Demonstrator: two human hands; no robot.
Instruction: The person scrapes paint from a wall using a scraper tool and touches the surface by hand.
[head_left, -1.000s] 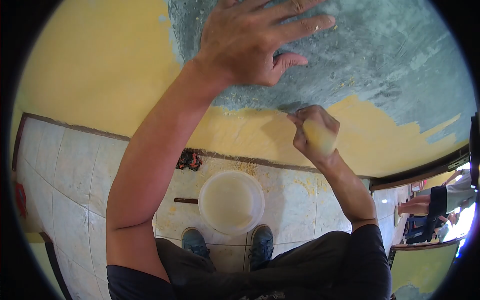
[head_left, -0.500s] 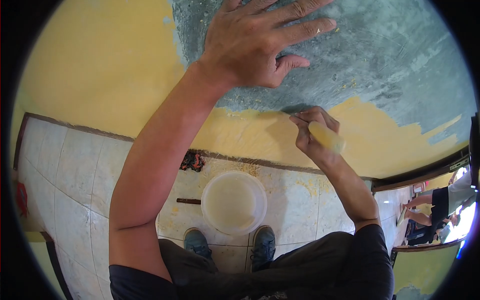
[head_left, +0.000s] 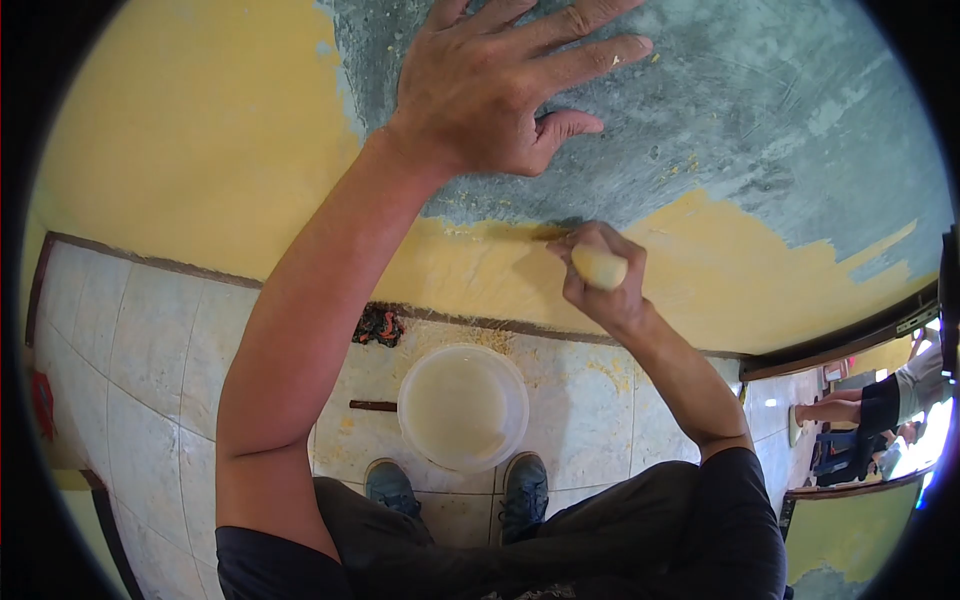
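Observation:
My left hand [head_left: 490,100] lies against the bare grey patch [head_left: 740,120] of the wall, with its fingers spread and nothing in it. Lower and to the right, my right hand [head_left: 628,290] is closed around the pale yellow handle of a scraper [head_left: 601,266]. The scraper's working end meets the wall near the ragged border between grey surface and yellow paint [head_left: 460,265]. My fingers and the shadow mostly hide its blade. Small yellow flakes cling to the grey surface.
Between the wall and my shoes [head_left: 525,490] a white plastic bucket [head_left: 523,410] stands on the tiled floor [head_left: 150,330]. A brown stick-like piece [head_left: 373,406] and a dark, red-patterned rag [head_left: 378,325] lie nearby. Paint scraps litter the wall's foot. Beyond a doorway at right, people [head_left: 880,400] are visible.
My right hand has moved left along the paint border with the scraper. My left hand stays spread on the wall; the whole view has shifted slightly.

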